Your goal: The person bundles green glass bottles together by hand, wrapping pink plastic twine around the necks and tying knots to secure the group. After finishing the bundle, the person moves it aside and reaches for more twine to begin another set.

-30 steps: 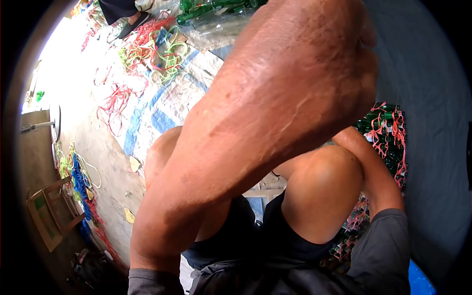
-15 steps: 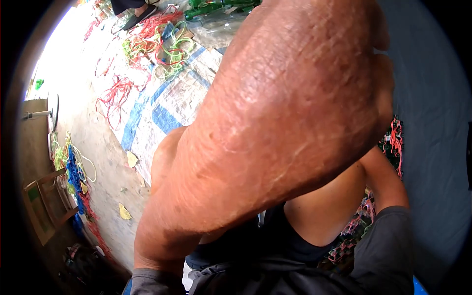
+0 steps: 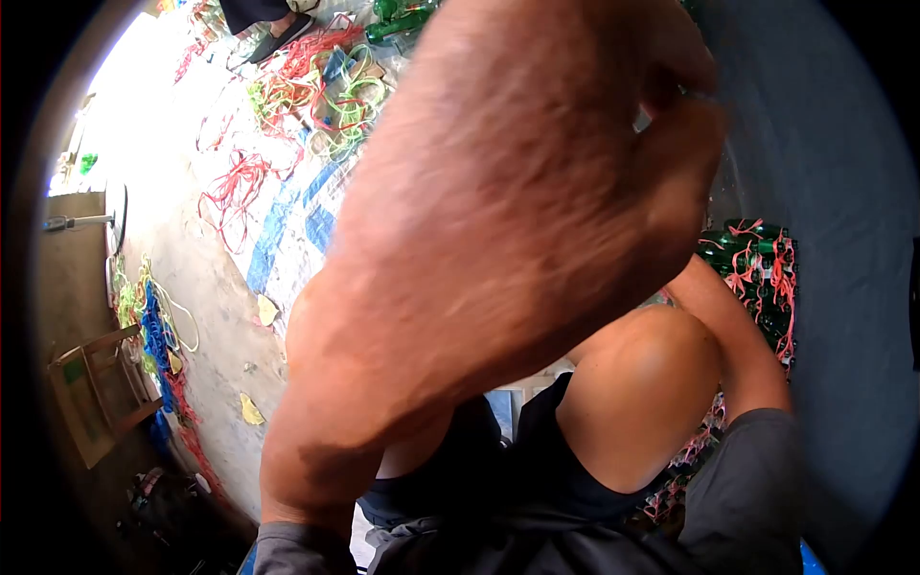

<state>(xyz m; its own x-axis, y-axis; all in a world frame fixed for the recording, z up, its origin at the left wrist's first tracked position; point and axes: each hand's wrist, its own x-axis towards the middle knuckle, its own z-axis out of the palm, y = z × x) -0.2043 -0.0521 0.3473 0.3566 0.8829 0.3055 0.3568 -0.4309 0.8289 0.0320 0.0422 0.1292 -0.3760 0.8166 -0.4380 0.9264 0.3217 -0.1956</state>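
Note:
My left forearm stretches diagonally across the view, very close to the camera. At its upper right end is my left hand, raised, with thumb and finger curled toward each other in a pinch. Whatever lies between the fingertips is too small and blurred to make out. My right forearm reaches forward beside my bent knee; my right hand is hidden behind the left arm. Close to that forearm, on the right, are stacked green glass bottles with pink cord tied about them.
A white and blue woven sheet covers part of the floor. Red cords and yellow-green cords lie tangled on it. More green bottles and another person's foot are at the back. A wooden frame stands left.
My left arm and hand have shifted left, and a gap now shows between thumb and fingers. More of my right knee and the stacked bottles is visible.

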